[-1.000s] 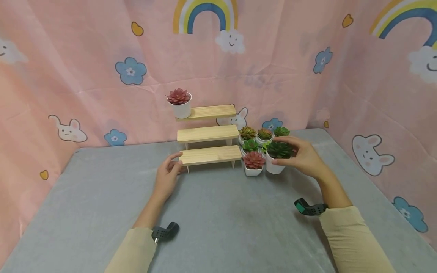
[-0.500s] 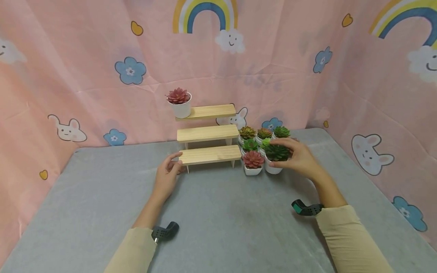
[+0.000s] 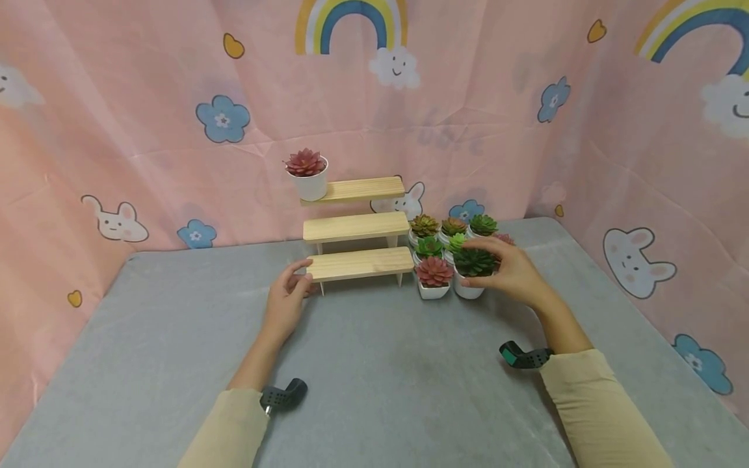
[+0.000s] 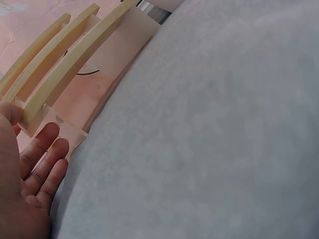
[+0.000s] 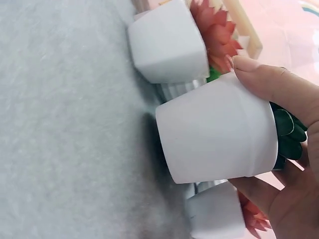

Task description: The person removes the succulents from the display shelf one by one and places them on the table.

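We see a pale natural wood stand (image 3: 357, 227) with three steps. On its top step there is a white pot (image 3: 310, 186) with a dark pink succulent. Our right hand (image 3: 515, 272) grips a white pot (image 3: 468, 286) with a dark green plant, and beside it a square white pot (image 3: 433, 290) has a coral red plant. The table cover (image 3: 374, 364) is plain grey. The backdrop (image 3: 175, 97) is pink, with rainbows, blue flowers, white clouds, white rabbits and small yellow hearts. Our sleeves (image 3: 591, 403) are beige.
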A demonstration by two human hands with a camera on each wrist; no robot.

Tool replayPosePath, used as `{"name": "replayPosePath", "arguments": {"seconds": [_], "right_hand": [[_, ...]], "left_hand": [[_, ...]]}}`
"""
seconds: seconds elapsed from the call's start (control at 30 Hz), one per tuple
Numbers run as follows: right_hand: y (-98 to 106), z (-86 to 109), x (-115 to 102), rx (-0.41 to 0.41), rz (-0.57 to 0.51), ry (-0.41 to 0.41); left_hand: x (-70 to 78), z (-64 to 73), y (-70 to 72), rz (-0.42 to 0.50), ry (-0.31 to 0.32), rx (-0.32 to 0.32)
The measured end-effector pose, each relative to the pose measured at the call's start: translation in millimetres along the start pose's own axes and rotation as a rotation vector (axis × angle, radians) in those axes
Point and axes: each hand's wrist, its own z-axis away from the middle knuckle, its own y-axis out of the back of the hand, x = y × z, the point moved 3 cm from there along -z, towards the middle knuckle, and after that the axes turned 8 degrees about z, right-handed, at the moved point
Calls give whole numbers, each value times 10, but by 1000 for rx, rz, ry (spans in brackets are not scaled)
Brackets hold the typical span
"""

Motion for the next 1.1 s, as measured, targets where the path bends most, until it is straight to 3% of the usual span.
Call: {"name": "replayPosePath", "arguments": {"seconds": [0.67,1.1], "right_hand": [[-38,-12,0,-55,-10,29],[132,51,-151,-162,152,19]], "left_hand": [[15,-12,21,8,-4,6],[6,-15,2,10,4,1]]}}
